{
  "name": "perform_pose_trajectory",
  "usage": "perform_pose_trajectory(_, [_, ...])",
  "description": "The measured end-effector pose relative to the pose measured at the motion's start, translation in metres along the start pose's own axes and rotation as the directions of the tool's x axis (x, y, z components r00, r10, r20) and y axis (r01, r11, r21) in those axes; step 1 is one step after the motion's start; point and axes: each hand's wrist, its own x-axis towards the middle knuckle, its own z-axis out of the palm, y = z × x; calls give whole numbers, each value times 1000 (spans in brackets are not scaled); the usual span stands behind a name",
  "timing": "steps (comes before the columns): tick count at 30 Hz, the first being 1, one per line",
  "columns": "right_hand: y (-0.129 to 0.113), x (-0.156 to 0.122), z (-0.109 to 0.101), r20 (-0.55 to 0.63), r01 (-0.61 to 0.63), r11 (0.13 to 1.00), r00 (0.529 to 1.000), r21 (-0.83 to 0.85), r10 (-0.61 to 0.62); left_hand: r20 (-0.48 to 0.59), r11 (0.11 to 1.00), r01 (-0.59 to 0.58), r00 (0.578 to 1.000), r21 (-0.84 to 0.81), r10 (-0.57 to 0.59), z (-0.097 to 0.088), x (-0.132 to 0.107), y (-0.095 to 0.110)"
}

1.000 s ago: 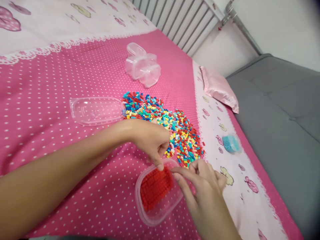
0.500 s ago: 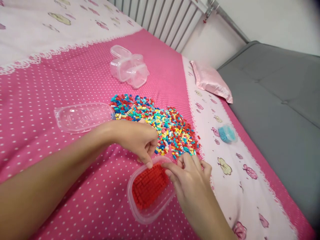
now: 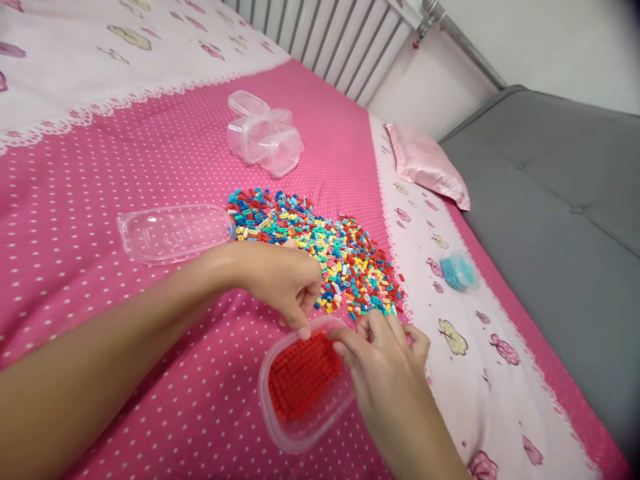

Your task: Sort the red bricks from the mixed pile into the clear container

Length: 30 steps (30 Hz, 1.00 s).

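Observation:
A clear plastic tub (image 3: 280, 427) on the pink dotted bedspread holds a packed layer of red bricks (image 3: 303, 373). My left hand (image 3: 283, 280) curls over the tub's far rim, fingertips pinched down at the red bricks. My right hand (image 3: 385, 367) reaches in from the right, index finger and thumb pressing on the far right corner of the red layer. What the fingertips pinch is too small to name. Just behind both hands lies a heap of small red, blue, yellow and white bricks (image 3: 325, 250).
A clear lid (image 3: 173, 233) lies left of the heap. Clear empty tubs (image 3: 263, 137) stand farther back. A small tub of light blue bricks (image 3: 457, 272) sits on the white border at the right. A pink cushion (image 3: 425, 163), a radiator and a grey sofa lie beyond.
The view shifted slightly. Both hands stay at the far end of the tub, with only small finger movement over the red bricks.

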Motion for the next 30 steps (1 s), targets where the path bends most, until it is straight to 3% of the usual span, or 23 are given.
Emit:
perform_pose_trajectory(11, [3,0,2,-19,103,991,994,-84,-105,8,999,-7,1000,-38,7,1,1,1])
perform_pose_trajectory(20, [0,3,11,-128,88,986,986,-145,-107,19,1000,-11,1000,-25,12,1,2,1])
perform_pose_trajectory(26, [-3,0,5,-79,118,977,988,-175,-134,11,1000,-3,1000,-17,3,2,1,2])
perform_pose_trajectory(30, [-5,-1,8,-165,103,986,978,-134,-125,6,1000,-1,1000,-26,2,2,1,3])
